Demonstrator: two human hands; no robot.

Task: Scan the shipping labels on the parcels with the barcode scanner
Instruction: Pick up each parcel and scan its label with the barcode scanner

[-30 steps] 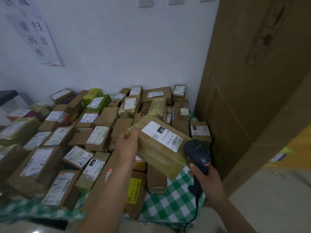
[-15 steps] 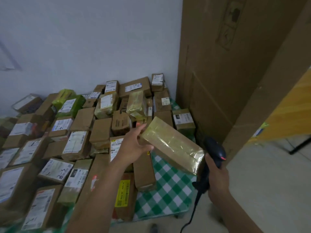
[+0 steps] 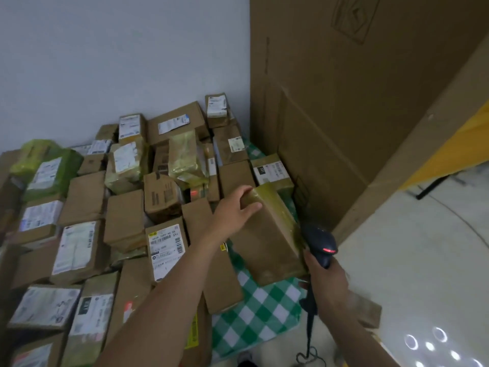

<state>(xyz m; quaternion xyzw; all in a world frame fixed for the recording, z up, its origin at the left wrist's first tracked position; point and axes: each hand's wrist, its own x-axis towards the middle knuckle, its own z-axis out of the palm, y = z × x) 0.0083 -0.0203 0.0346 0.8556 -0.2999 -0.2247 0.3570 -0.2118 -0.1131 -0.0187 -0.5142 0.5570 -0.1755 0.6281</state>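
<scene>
Gripping the far end of a long rectangular parcel [image 3: 267,239], your left hand [image 3: 235,205] curls its thumb and fingers over the top edge. The parcel is brown cardboard under glossy yellowish tape, tilted with a plain face up. It hangs over the tabletop's right edge, above the green-and-white checked cloth [image 3: 259,313]. Your right hand [image 3: 328,282] wraps round the handle of the black plastic barcode scanner [image 3: 321,243], just beside the parcel's near right corner, with a red light lit on its rounded head. A thin cable [image 3: 309,327] drops from the handle. Boxy cardboard parcels [image 3: 127,215] crowd the tabletop, many with white printed labels [image 3: 165,247], a few in crinkled green film [image 3: 47,170]. A tall flat corrugated carton [image 3: 344,102] stands at the right edge.
</scene>
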